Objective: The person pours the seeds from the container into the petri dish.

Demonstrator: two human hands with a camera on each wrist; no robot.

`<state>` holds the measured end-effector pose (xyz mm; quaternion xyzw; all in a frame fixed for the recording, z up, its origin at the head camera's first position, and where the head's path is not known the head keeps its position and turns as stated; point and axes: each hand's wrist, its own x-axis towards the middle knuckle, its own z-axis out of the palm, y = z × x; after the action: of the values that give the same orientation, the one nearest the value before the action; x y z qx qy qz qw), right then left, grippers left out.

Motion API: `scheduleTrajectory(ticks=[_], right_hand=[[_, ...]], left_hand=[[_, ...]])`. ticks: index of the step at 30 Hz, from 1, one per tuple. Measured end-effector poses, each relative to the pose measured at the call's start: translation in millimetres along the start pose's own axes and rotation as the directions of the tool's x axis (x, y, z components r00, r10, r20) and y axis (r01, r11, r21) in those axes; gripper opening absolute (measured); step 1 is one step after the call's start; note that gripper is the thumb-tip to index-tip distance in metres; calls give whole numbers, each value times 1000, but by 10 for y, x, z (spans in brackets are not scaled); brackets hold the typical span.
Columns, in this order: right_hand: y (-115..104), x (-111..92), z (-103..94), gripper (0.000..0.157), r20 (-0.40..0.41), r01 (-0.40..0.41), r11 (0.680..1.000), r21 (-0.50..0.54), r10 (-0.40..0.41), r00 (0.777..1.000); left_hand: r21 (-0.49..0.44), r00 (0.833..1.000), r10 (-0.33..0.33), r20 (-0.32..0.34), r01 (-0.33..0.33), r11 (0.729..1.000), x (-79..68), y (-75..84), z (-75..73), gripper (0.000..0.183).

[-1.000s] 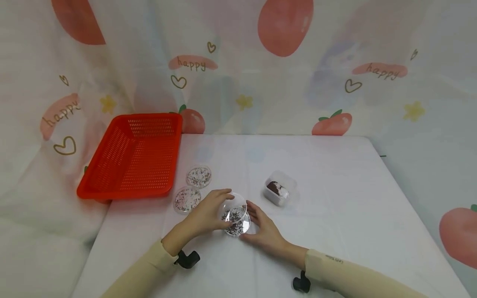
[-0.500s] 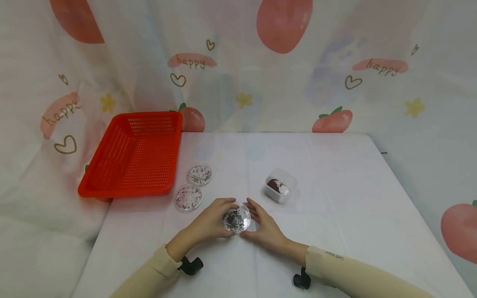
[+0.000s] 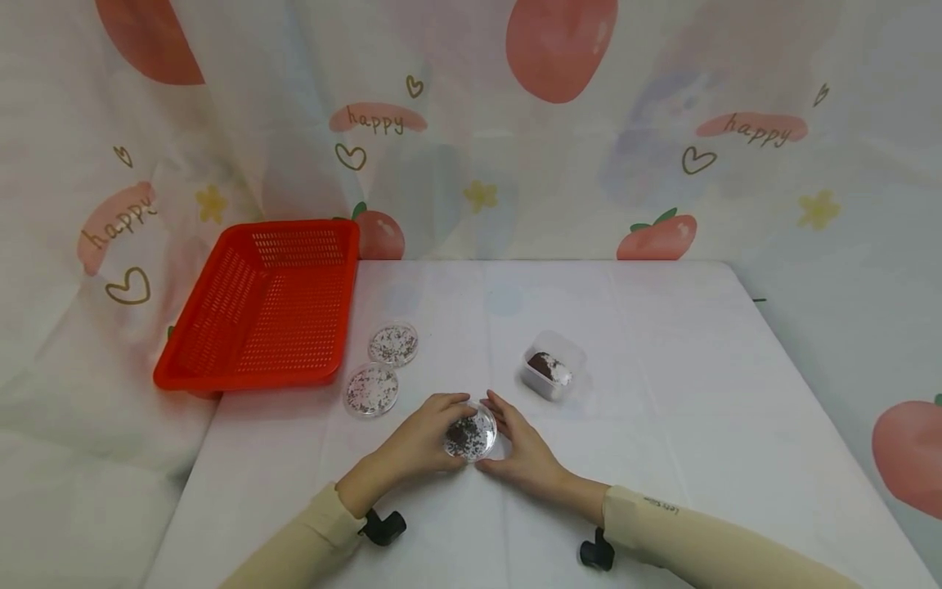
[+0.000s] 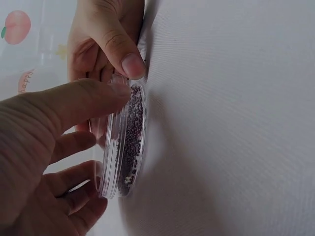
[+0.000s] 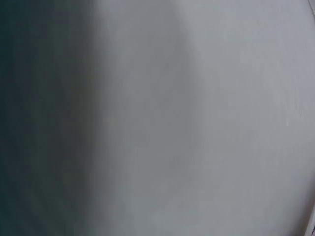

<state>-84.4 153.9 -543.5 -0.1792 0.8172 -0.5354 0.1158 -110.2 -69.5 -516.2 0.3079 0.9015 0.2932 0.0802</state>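
A clear round petri dish (image 3: pixel 473 435) with dark grains in it lies on the white table before me. Its clear lid (image 4: pixel 114 147) sits over the dish in the left wrist view. With thumb and curled fingers, my left hand (image 3: pixel 423 436) grips the lid's left side. My right hand (image 3: pixel 531 460) holds the dish from the right, thumb at the near edge and fingers at the far edge. Seen from the left wrist, the right thumb (image 4: pixel 129 61) touches the rim. The right wrist view gives only blurred white cloth and a dark area.
Two more petri dishes (image 3: pixel 371 390) with scattered dark grains lie left of my hands, one behind the other. A red perforated basket (image 3: pixel 342 327) stands at the back left. A small clear plastic box (image 3: pixel 550 370) with dark and white contents sits right of centre.
My left hand has brought the lid down and toward me, from offset beyond the dish to over it, then shifted slightly right. The right hand has stayed at the dish.
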Motion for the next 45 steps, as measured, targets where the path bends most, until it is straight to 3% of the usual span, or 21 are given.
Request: scheduleTrajectory(ticks=[10,14,18,24,31,38,42,45], right_hand=[[3,-9,18,108,-3,10,1000,3,-10,1000],[13,2,21,110,6,-3,1000,27,3,1000],[9,14,13,111,6,-28,999,44,28,1000],[25,39,-12,109,8,-39,998,43,39,999],[57,46,9,106,25,-54,997,53,53,998],[20,106,-60,92,45,-46,999,27,45,998],[-74,182,-212,82,18,-31,995,-96,33,999],[-173,223,-369,78,-3,4,972,-233,-4,1000]], left_hand=[[38,1000,5,6,-6,999,3,-12,-24,74],[43,999,-40,22,39,998,56,-60,-82,74],[48,993,-113,41,111,993,199,-146,-168,75],[52,978,-206,16,205,977,514,-329,-319,73],[144,964,-264,33,257,956,775,-499,-420,69],[259,974,-225,6,216,941,777,-545,-423,60],[283,985,-172,-19,170,944,720,-499,-445,61],[298,991,-129,-28,131,946,643,-401,-532,63]])
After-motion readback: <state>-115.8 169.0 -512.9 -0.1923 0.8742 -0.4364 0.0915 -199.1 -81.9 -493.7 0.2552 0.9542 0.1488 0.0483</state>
